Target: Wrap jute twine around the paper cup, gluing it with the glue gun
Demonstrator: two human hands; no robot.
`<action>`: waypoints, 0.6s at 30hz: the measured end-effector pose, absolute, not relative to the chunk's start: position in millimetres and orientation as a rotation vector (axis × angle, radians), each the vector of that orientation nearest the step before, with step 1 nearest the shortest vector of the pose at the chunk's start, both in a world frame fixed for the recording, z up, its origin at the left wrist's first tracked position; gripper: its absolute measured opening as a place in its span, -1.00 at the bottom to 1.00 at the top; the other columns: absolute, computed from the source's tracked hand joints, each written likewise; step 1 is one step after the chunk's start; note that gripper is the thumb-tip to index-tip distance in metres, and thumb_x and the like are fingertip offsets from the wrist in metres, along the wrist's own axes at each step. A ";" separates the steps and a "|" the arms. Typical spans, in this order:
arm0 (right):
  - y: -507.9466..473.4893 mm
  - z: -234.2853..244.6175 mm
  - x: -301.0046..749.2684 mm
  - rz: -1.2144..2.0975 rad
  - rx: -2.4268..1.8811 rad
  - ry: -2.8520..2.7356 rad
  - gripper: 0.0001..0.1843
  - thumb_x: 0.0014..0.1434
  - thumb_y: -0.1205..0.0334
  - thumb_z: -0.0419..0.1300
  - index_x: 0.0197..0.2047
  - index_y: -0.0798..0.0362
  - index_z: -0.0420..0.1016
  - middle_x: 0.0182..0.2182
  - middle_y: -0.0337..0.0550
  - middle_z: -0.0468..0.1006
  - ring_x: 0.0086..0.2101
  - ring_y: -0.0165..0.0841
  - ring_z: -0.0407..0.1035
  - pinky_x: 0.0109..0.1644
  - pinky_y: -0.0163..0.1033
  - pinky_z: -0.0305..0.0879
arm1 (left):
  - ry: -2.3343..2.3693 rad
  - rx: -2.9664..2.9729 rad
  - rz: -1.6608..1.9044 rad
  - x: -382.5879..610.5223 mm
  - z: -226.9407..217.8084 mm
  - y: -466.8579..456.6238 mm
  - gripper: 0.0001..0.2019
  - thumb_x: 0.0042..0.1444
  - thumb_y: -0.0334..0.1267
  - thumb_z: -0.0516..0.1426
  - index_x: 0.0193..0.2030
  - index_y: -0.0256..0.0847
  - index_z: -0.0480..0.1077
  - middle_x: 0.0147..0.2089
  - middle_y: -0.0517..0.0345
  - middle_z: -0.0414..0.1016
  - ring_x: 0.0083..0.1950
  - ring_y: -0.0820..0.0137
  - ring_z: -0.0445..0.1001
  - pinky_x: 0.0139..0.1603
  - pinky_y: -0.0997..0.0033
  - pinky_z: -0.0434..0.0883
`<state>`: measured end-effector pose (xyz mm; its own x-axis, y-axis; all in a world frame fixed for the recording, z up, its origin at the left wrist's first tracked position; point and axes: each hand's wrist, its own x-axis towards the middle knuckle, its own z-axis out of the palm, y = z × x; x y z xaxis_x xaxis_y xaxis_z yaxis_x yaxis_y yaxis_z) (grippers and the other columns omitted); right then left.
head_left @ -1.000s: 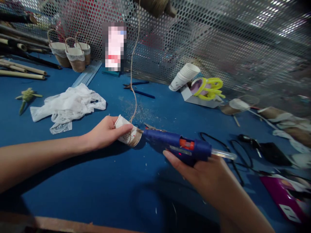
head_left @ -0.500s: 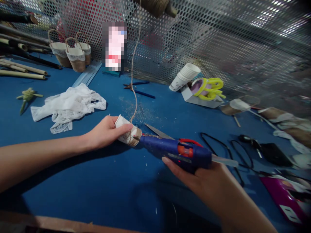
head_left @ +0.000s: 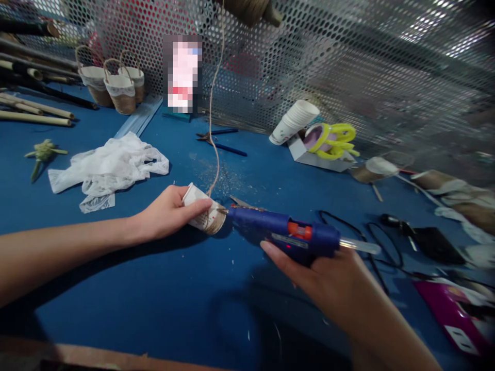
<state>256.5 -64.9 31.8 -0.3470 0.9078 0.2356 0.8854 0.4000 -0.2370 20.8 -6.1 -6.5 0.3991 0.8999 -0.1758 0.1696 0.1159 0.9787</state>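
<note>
My left hand (head_left: 167, 212) is closed around a white paper cup (head_left: 196, 197), tilted on its side with its base to the right. Brown twine is wound round the base end, and a loose twine strand (head_left: 211, 103) runs from the cup up to the top of the view. In my right hand (head_left: 320, 278) is a blue glue gun (head_left: 266, 226), with a clear glue stick (head_left: 359, 246) jutting from its back. The gun's metal nozzle points left, at or very near the cup's wound end; whether it touches, I cannot tell. Scissors (head_left: 242, 202) lie partly hidden behind the gun.
White lace (head_left: 112, 165) lies to the left, pliers (head_left: 224, 141) further back. Small twine-covered baskets (head_left: 120, 95) stand near the mesh wall. Stacked paper cups (head_left: 296, 121) lean on a white box (head_left: 323, 161). A black cable (head_left: 344, 226) and a purple packet (head_left: 444, 309) lie at right.
The glue gun has risen slightly and levelled out, its nozzle shifting up along the cup's side. My left hand and the cup have barely moved.
</note>
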 end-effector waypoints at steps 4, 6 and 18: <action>-65.6 30.6 255.7 0.159 -1.663 -2.323 -0.38 0.17 0.01 -0.04 -0.86 0.01 0.27 -0.89 -0.25 0.23 -0.79 -0.46 0.19 -0.71 -0.33 0.07 | 1.057 1.375 0.716 21.1 -6.2 -6.7 -0.68 0.06 -0.08 0.08 -0.31 -0.36 0.45 -0.33 0.04 0.55 -0.35 0.39 0.47 -0.34 0.50 0.36; -63.9 34.0 251.7 0.174 -1.707 -2.294 -0.39 0.15 0.01 -0.02 -0.88 0.01 0.20 -0.89 -0.26 0.23 -0.79 -0.46 0.18 -0.69 -0.33 0.11 | 1.053 1.382 0.715 21.0 -6.2 -6.9 -0.68 0.06 -0.08 0.08 -0.31 -0.36 0.45 -0.34 0.04 0.55 -0.35 0.39 0.47 -0.33 0.49 0.36; -66.5 41.5 248.8 0.365 -1.677 -2.201 -0.47 0.11 0.05 0.07 -0.83 -0.02 0.16 -0.90 -0.32 0.24 -0.81 -0.47 0.19 -0.71 -0.34 0.17 | 1.075 1.426 0.704 19.9 -5.4 -7.3 -0.66 0.07 -0.06 0.07 -0.30 -0.35 0.45 -0.35 0.06 0.54 -0.37 0.40 0.46 -0.35 0.50 0.36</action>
<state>248.8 -66.5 41.5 -0.2391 0.9638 0.1181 0.8740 0.2666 -0.4062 19.9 -7.3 -5.4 0.3987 0.9030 -0.1605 0.2130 0.0790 0.9738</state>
